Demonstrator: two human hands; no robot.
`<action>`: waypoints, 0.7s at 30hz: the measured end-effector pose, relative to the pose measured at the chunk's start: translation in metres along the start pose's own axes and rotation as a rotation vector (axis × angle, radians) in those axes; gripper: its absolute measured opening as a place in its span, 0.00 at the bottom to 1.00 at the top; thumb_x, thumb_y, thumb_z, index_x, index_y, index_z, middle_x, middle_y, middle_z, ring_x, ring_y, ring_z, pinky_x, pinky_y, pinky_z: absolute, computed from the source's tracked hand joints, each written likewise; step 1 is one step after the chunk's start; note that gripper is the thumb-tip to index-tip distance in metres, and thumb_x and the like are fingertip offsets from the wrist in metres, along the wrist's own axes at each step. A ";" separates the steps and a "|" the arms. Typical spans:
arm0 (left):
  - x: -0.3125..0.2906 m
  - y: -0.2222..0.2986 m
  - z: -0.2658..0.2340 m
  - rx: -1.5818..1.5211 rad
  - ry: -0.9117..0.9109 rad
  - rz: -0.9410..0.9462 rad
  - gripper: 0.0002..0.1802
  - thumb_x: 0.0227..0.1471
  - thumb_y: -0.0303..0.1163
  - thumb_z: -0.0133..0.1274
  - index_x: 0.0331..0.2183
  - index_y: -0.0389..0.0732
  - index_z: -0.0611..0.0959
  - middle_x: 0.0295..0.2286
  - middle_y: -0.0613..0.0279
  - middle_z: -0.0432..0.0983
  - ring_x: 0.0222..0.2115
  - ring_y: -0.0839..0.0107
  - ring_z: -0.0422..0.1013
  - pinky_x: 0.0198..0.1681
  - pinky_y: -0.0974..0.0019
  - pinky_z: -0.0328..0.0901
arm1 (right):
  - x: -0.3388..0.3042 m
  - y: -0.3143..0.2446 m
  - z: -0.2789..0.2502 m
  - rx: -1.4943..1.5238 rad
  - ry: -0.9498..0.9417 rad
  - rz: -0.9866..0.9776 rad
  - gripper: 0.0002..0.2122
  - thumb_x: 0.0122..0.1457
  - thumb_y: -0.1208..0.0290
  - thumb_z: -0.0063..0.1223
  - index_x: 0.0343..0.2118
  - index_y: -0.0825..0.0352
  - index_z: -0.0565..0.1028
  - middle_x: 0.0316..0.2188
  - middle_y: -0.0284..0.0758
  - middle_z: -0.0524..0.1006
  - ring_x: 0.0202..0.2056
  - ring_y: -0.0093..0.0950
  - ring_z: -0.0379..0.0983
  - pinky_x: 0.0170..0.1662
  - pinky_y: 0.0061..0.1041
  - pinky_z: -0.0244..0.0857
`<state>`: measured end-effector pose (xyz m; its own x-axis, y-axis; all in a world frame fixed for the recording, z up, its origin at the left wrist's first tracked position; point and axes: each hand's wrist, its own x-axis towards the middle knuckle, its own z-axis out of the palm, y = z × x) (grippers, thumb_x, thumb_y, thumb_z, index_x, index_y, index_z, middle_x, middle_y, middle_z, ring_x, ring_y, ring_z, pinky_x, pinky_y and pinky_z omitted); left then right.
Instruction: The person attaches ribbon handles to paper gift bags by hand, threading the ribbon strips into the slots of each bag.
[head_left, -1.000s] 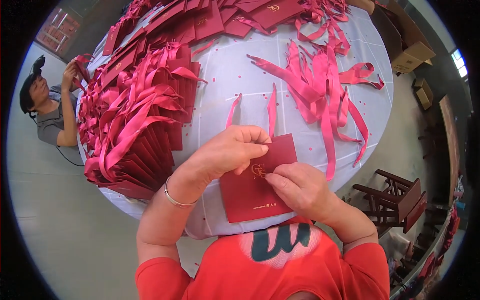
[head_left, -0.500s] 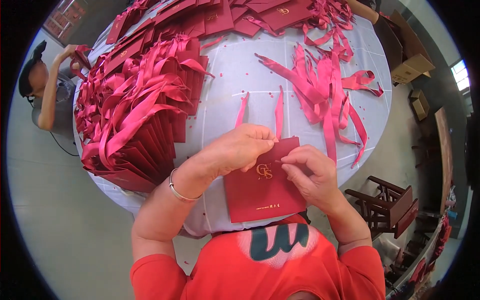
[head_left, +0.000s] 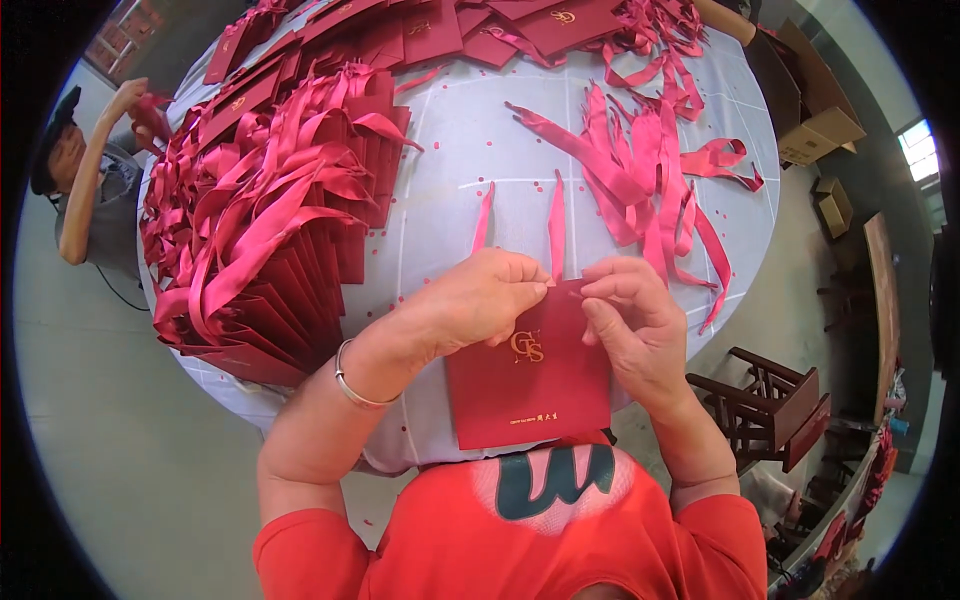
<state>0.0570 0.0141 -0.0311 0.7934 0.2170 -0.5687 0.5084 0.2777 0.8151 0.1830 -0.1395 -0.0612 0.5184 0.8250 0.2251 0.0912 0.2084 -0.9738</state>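
Red bag (head_left: 530,390) points lengthwise away, left fingers (head_left: 522,267) pinching its top edge, grip of right fingers (head_left: 630,288) unclear.

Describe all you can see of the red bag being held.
The bag is a flat, dark red, paper-looking rectangle with gold printing mid-face and near its bottom. It lies at the near edge of the table, pink ribbons beyond its top. The left grip pinches its top edge; the right grip is at the right corner, contact unclear.
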 end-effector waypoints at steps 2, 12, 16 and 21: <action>-0.001 -0.001 -0.001 -0.009 -0.010 -0.006 0.10 0.62 0.29 0.44 0.40 0.35 0.78 0.17 0.74 0.67 0.11 0.85 0.54 0.13 0.78 0.49 | 0.003 -0.006 0.001 -0.132 -0.021 -0.006 0.03 0.60 0.81 0.52 0.36 0.70 0.74 0.26 0.29 0.74 0.20 0.13 0.70 0.21 0.12 0.62; -0.006 0.001 -0.002 0.009 -0.133 0.007 0.09 0.60 0.30 0.46 0.36 0.35 0.79 0.17 0.75 0.67 0.11 0.86 0.55 0.14 0.78 0.50 | 0.002 -0.012 0.001 -0.123 -0.074 0.274 0.04 0.59 0.79 0.55 0.35 0.70 0.74 0.25 0.29 0.76 0.17 0.12 0.67 0.18 0.12 0.60; -0.009 0.005 0.000 0.122 -0.138 0.055 0.06 0.57 0.27 0.50 0.34 0.36 0.79 0.17 0.74 0.67 0.12 0.87 0.57 0.14 0.78 0.50 | 0.004 -0.015 0.001 -0.128 -0.069 0.257 0.04 0.59 0.79 0.55 0.36 0.70 0.74 0.22 0.28 0.75 0.16 0.11 0.66 0.18 0.12 0.59; -0.011 0.001 0.004 0.129 -0.072 0.089 0.05 0.55 0.27 0.53 0.32 0.36 0.80 0.17 0.73 0.68 0.12 0.87 0.59 0.13 0.78 0.51 | 0.003 -0.014 0.000 -0.127 -0.074 0.267 0.04 0.59 0.79 0.55 0.36 0.70 0.74 0.22 0.28 0.75 0.16 0.11 0.66 0.18 0.12 0.59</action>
<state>0.0501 0.0079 -0.0238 0.8568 0.1661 -0.4881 0.4701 0.1371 0.8719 0.1831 -0.1396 -0.0467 0.4756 0.8786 -0.0423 0.0681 -0.0847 -0.9941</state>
